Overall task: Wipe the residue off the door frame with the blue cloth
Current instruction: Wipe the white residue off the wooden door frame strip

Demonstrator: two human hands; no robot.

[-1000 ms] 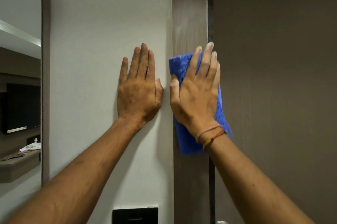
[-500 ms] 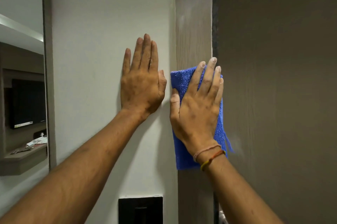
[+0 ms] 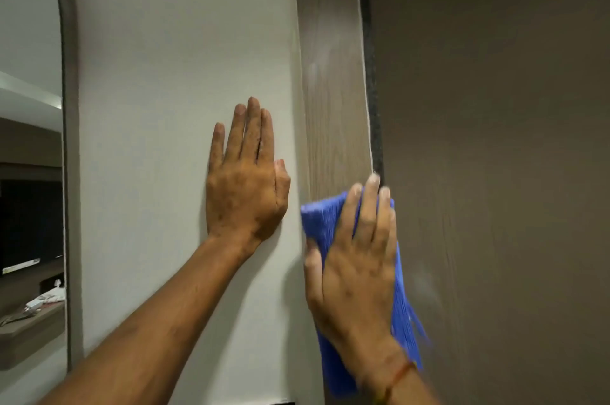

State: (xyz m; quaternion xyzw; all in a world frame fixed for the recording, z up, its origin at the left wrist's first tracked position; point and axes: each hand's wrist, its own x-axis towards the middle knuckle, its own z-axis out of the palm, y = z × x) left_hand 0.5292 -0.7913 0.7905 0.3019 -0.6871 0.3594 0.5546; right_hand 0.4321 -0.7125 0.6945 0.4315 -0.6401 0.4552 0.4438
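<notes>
Head view, right hand [image 3: 358,276] flat, fingers spread, pressing blue cloth [image 3: 325,219] (blurred) against door frame [image 3: 333,91], left hand [image 3: 246,186] open-palmed on white wall [image 3: 181,74].

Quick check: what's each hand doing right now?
Left hand: open, flat on the white wall.
Right hand: open, pressing the blue cloth against the door frame.

The left hand [image 3: 246,186] lies flat on the wall [image 3: 171,74], just left of the door frame [image 3: 330,74]. The right hand [image 3: 358,269] presses the cloth [image 3: 321,219] against the frame, lower down. The door [image 3: 495,140] stands to the right, a mirror [image 3: 29,173] far left.
</notes>
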